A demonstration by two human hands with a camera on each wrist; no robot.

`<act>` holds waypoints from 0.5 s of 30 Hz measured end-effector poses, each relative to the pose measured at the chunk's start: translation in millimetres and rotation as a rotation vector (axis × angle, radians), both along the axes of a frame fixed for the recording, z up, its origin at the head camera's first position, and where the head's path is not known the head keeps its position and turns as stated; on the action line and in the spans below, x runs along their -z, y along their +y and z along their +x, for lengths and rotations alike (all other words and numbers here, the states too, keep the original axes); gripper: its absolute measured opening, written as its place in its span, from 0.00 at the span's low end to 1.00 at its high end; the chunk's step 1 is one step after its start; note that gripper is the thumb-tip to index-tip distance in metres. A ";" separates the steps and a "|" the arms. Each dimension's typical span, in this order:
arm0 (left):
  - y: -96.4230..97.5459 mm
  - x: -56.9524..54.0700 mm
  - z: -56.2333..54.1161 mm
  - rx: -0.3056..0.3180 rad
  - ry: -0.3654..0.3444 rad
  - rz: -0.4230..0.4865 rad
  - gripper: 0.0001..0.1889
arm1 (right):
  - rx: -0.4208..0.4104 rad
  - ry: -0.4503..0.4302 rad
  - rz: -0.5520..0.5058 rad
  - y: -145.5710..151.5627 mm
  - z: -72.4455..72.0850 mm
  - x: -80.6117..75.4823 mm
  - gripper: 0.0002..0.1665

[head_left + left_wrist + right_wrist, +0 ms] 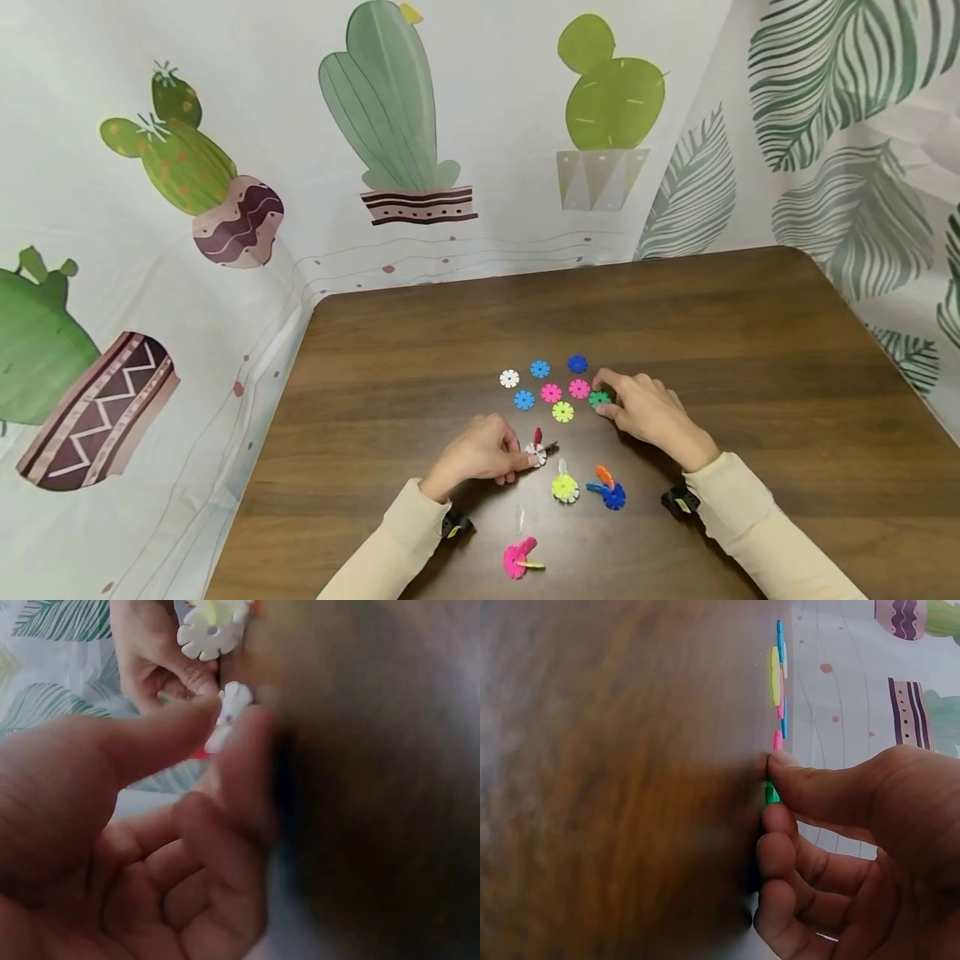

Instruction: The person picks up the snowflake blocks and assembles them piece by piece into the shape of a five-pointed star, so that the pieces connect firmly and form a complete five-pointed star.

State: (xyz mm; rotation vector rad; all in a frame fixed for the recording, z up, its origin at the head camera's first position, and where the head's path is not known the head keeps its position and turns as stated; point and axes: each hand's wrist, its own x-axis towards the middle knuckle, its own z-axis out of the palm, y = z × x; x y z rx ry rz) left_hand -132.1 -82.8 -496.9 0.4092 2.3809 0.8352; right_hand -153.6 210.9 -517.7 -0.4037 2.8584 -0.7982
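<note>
Head view: left hand (483,450) and right hand (647,406) both at the worktop (412,350), well apart from each other
Left hand: grasping, thumb and finger pinched on a white disc (237,697) that carries a red disc (537,436) and a dark disc (552,448)
Right hand: grasping, thumb and forefinger at opposite edges of a green disc (599,398)
Green disc: rightmost of the loose group, just beside a pink disc (579,389); beyond and to the right of the white disc; right hand much the nearer; round, so no long axis to speak of
Dark disc: juts from the white disc toward the right hand's side; in my judgement the relation that counts
Nearer the person: a yellow-and-white cluster (564,487), a blue-and-orange cluster (613,497), a pink cluster (514,562)
Right wrist view: green disc edge-on between the fingertips; head view gives its face instead
Left wrist view: white disc's face and centre hole, a bit of red below; dark disc cannot be made out here
</note>
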 end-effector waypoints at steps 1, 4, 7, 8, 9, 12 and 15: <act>-2.7 -3.1 2.1 0.034 -0.003 -0.038 0.20 | 0.000 -0.005 -0.002 -0.3 -0.2 0.0 0.17; -10.6 -12.6 12.4 0.195 -0.030 -0.169 0.21 | -0.003 -0.021 -0.007 -1.0 -0.3 0.2 0.16; -12.6 -16.9 25.1 0.389 -0.003 -0.300 0.21 | -0.004 -0.027 -0.007 -0.1 0.2 -0.4 0.16; -11.3 -17.4 28.5 0.438 0.015 -0.325 0.21 | -0.002 -0.028 -0.008 0.2 0.4 -1.0 0.16; -9.1 -17.3 31.6 0.468 0.040 -0.345 0.21 | 0.000 -0.027 -0.008 0.6 0.6 -1.5 0.16; -0.1 -14.6 36.3 0.486 0.103 -0.347 0.20 | 0.004 -0.018 -0.011 1.0 0.5 -2.6 0.16; 9.3 -10.8 36.3 0.447 0.164 -0.314 0.19 | 0.001 -0.014 -0.018 0.6 0.1 -1.2 0.16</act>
